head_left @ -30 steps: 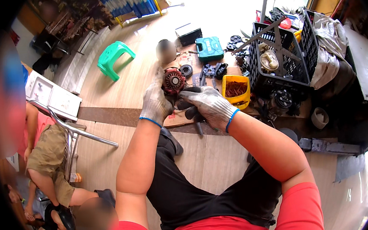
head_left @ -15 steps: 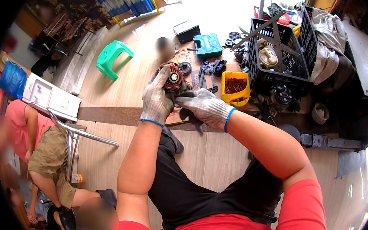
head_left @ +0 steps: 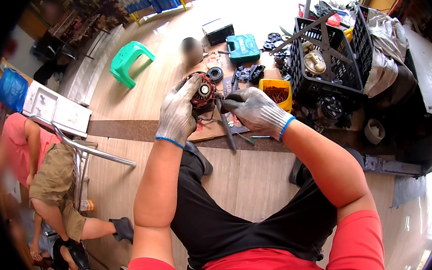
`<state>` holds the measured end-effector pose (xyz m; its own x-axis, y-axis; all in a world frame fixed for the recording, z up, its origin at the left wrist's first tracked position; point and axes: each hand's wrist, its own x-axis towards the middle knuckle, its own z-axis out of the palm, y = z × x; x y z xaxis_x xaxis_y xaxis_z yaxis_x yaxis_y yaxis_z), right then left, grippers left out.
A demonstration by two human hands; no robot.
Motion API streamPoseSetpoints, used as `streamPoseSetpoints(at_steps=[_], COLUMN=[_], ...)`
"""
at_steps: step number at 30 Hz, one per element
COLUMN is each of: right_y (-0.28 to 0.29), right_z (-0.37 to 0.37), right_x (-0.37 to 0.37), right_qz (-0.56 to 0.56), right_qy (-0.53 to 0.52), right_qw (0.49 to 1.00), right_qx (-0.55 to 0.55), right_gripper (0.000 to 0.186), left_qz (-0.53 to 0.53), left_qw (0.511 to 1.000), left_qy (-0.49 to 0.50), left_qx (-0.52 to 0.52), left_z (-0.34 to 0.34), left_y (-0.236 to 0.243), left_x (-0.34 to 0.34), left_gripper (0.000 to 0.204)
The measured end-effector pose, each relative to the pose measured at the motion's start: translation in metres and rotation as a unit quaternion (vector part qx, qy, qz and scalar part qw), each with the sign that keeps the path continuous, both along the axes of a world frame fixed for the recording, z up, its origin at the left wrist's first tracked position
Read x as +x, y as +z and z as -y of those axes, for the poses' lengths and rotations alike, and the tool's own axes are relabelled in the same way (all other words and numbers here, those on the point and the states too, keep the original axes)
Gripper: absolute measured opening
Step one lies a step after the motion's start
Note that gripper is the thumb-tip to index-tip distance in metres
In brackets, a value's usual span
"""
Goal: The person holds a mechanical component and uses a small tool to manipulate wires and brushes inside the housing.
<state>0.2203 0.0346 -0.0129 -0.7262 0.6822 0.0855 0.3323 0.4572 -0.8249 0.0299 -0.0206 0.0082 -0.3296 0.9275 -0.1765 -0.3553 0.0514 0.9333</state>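
A round, dark red motor part with a pale metal ring at its centre sits in the gloved left hand, ringed face turned upward. Fingers cover its left side; the gloved right hand is just beside its right edge.

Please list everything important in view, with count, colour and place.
machine part: 1, red and dark, in left hand
ring: 1, black, beyond machine part
tool case: 1, teal, ahead
tub: 1, yellow, right of centre
crate: at least 1, black, right
loose parts: many, black, left of crate
stool: 1, green, upper left
bag: 1, blue, left
other people: at least 2, varied clothing, left
left hand: 1, pale glove, centre
right hand: 1, pale glove, centre
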Motion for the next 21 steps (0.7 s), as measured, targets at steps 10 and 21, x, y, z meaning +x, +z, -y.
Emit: streamPoseSetpoints(at_steps=[10, 21], right_y=[-0.007, -0.030], right_z=[0.002, 0.003], right_x=[0.001, 0.019], right_qz=[0.030, 0.088], right_qy=[0.021, 0.020], right_qw=[0.985, 0.996], right_qx=[0.171, 0.023], right_gripper=[0.020, 0.020], left_qz=[-0.080, -0.045], left_qw=[0.996, 0.994], left_qy=[-0.005, 0.084], left_qx=[0.047, 0.051], left_z=[-0.011, -0.022], left_y=[-0.013, -0.009], left_x=[-0.003, -0.015], left_gripper=[0.036, 0.041])
